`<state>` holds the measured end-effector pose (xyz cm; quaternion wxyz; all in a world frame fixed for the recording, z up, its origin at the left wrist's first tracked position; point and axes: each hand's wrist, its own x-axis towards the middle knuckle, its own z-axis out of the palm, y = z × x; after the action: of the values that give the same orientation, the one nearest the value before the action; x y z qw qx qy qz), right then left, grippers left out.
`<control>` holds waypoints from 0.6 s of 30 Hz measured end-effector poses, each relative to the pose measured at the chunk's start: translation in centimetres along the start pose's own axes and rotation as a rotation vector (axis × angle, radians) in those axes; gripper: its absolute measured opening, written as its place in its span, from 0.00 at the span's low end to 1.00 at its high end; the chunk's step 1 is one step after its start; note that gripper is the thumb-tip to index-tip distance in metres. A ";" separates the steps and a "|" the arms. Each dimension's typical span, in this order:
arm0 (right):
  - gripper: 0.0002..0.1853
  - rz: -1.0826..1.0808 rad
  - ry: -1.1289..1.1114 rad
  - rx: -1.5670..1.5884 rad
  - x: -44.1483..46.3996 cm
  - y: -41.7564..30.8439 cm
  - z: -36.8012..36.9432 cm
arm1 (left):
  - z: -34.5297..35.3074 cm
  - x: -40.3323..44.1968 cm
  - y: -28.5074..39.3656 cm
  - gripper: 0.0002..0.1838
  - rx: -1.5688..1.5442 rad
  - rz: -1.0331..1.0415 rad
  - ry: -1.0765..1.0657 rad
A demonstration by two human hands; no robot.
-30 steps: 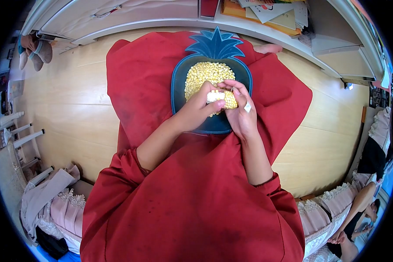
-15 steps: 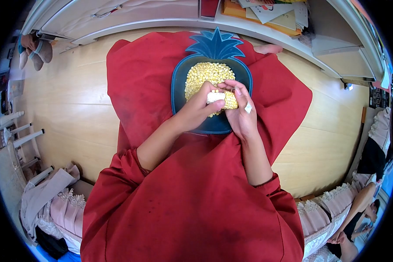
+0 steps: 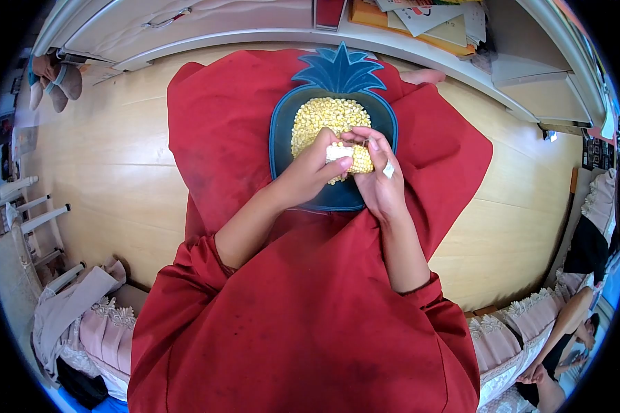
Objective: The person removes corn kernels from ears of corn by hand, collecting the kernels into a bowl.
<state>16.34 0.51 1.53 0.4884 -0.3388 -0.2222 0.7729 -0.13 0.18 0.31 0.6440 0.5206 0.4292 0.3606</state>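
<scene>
A corn cob lies across both my hands, its left part bare and white, its right part still covered in yellow kernels. My left hand grips the bare end, thumb along the near side. Around the kernel-covered end curl the fingers of my right hand; a small pale patch sits on one finger. Beneath them is a dark blue pineapple-shaped bowl resting on my lap. Loose corn kernels fill much of it, partly hidden by my hands.
Red cloth covers my lap and arms. A white cabinet with papers on its shelf runs along the far side. White chair legs stand at left. Another person's arm and leg show at lower right.
Almost nothing differs. Both hands and the corn cob have shifted very slightly, and the grip stays the same.
</scene>
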 end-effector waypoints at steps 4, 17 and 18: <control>0.19 0.007 0.001 -0.005 0.0 0.0 0.0 | -0.1 -0.1 0.2 0.14 0.008 -0.006 0.002; 0.19 0.008 -0.005 0.009 0.1 0.0 0.1 | 0.3 0.1 0.2 0.14 0.025 -0.047 0.070; 0.19 0.004 -0.003 0.002 0.1 0.0 0.0 | 0.3 0.1 0.2 0.14 0.052 -0.039 0.067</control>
<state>16.28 0.57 1.47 0.4868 -0.3375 -0.2213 0.7747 0.14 0.18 0.55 0.6222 0.5164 0.4700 0.3540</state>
